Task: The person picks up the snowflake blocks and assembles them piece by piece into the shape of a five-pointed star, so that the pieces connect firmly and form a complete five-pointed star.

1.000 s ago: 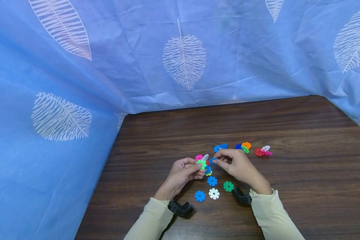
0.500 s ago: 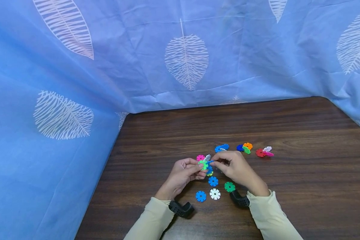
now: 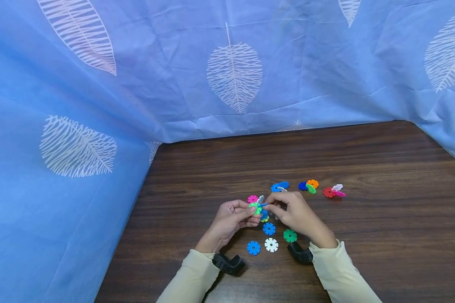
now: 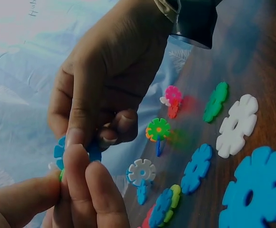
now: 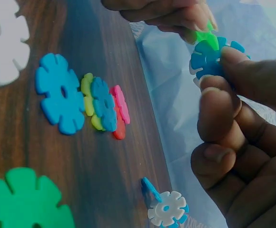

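Observation:
Above the table, my left hand (image 3: pixel 231 219) pinches a light green notched plastic disc (image 3: pixel 255 207) between thumb and fingers. A white notched disc (image 3: pixel 261 198) stands tilted right by it and seems joined to it. My right hand (image 3: pixel 299 212) pinches a blue notched disc (image 5: pixel 205 59) between thumb and forefinger. In the right wrist view, the blue disc meets the green disc's edge; whether their slots are locked together cannot be told. Fingers hide most of the green disc in the left wrist view.
Loose discs lie near the hands: blue (image 3: pixel 269 228), white (image 3: pixel 271 245), green (image 3: pixel 290 235) and another blue (image 3: pixel 253 248). Joined clusters sit farther back: blue-and-white (image 3: pixel 279 186), orange-green-blue (image 3: pixel 311 185), red-white-pink (image 3: pixel 329 192). A pink disc (image 3: pixel 252 199) lies beyond the left hand. Blue cloth (image 3: pixel 235 105) borders the table.
My right hand has moved slightly left, bringing the blue disc edge-on against the green one. The left hand stays almost in place, still holding the green disc.

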